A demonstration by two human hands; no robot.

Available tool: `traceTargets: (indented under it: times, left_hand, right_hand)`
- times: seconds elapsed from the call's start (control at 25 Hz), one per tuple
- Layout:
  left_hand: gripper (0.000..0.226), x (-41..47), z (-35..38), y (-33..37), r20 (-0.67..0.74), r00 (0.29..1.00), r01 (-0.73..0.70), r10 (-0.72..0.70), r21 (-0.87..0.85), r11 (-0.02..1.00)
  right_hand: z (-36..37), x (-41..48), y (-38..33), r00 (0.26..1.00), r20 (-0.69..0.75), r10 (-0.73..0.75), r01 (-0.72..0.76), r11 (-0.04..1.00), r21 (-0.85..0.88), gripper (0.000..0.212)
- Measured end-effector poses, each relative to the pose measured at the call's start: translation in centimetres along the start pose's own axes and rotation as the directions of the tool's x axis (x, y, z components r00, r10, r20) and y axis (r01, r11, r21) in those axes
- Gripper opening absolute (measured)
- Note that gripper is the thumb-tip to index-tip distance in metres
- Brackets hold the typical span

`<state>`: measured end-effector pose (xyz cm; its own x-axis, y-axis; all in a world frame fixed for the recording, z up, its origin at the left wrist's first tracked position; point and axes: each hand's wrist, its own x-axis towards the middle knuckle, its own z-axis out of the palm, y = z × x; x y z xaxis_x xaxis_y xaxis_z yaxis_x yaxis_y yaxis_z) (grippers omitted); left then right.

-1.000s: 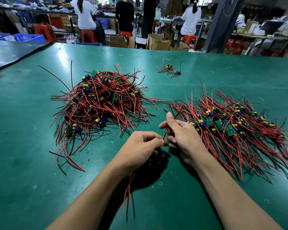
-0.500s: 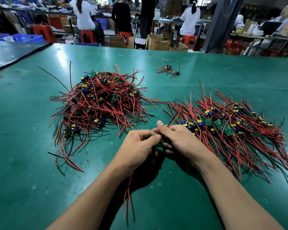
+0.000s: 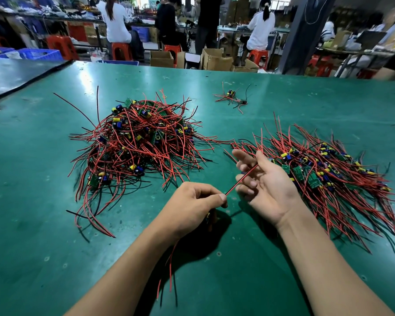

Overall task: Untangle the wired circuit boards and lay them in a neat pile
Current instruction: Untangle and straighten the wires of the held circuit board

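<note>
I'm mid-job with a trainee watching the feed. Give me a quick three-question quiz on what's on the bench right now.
1. True or false: the left hand pinches a red wire.
2. The neat pile lies: A) right of the tangled heap; B) left of it; C) on top of it.
3. Which hand is nearer the neat pile?

Key: 1 true; 2 A; 3 the right hand.

Factory workshop: workers (image 3: 261, 26) on stools (image 3: 121, 51), cartons (image 3: 214, 59), heaped wired circuit boards (image 3: 135, 142).
</note>
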<state>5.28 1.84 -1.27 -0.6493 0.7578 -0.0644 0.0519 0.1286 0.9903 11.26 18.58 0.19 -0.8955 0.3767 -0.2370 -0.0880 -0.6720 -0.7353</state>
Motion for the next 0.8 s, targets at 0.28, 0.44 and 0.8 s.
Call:
traceTargets:
  times: [0.28, 0.44, 0.8]
  left_hand:
    - [0.021, 0.2, 0.0, -0.2, -0.048, 0.999, 0.008, -0.009, -0.021, 1.000]
    - [0.021, 0.1, 0.0, -0.3, -0.068, 0.998, 0.010, -0.016, -0.078, 0.997]
    - [0.024, -0.1, -0.3, 0.1, -0.016, 0.999, 0.032, -0.034, -0.090, 0.995]
  right_hand:
    - [0.3, -0.1, 0.6, 1.000, -0.019, -0.024, 0.019, 0.981, -0.195, 0.061]
    - [0.7, -0.5, 2.9, 0.995, 0.104, -0.004, 0.061, 0.831, -0.552, 0.043]
    - [0.3, 0.5, 2.7, 0.983, -0.039, -0.181, 0.118, 0.776, -0.620, 0.050]
